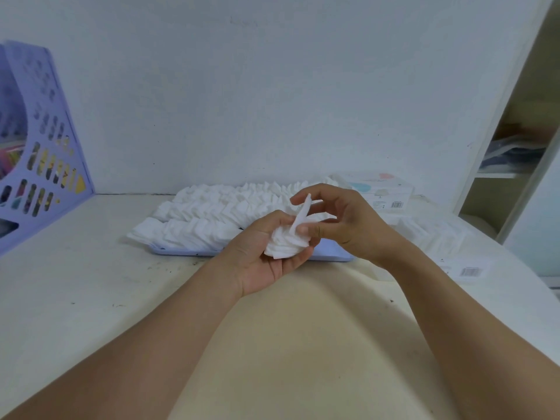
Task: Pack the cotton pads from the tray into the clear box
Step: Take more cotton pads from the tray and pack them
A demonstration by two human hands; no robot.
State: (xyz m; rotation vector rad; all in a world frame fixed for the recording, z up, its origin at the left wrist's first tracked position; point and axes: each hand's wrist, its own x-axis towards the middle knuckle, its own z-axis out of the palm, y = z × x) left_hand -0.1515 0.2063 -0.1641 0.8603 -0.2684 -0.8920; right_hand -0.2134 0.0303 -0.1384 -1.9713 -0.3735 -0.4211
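My left hand (266, 256) cups a small stack (286, 242) while my right hand (339, 219) pinches one pad (303, 212) onto it. Most pads (212, 213) remain on the tray (330, 253); I judge packing barely begun, and I cannot pick out the box.

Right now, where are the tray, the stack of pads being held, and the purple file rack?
tray (330, 253), head view, bare front rim.
stack of pads (285, 244), head view, middle.
file rack (45, 165), head view, slotted side.

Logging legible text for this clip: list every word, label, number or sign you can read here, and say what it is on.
No text here can be read.
Barcode label on the printed box behind the tray: too blurred.
Barcode label on the clear box at right: too small, blurred.
Purple file holder: only cut-out holes, no lettering.
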